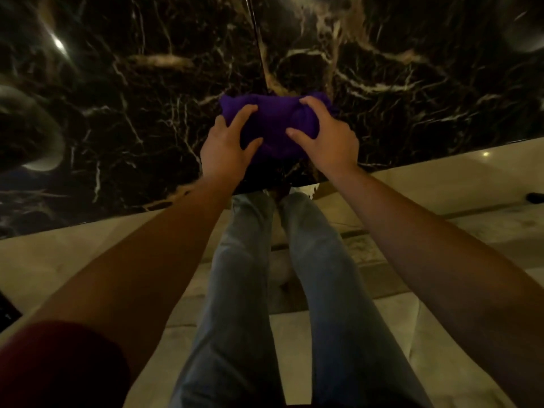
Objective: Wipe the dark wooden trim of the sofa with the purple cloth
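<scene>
The purple cloth (272,125), bunched into a thick, deep-violet wad, lies on the dark veined marble top (132,98) near its front edge. The left hand (228,145) and right hand (323,136) press on it, fingers spread and gripping its folds.

Purple cloth (272,125) soft, matt knit; marble top (132,98) glossy (veined); jeans (244,275) denim.

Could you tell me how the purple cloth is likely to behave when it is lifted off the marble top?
The purple cloth lies bunched and creased under the left hand and right hand, so it will probably sag and unfold. It looks soft and light. On the glossy marble top it would likely slide easily if pushed.
</scene>
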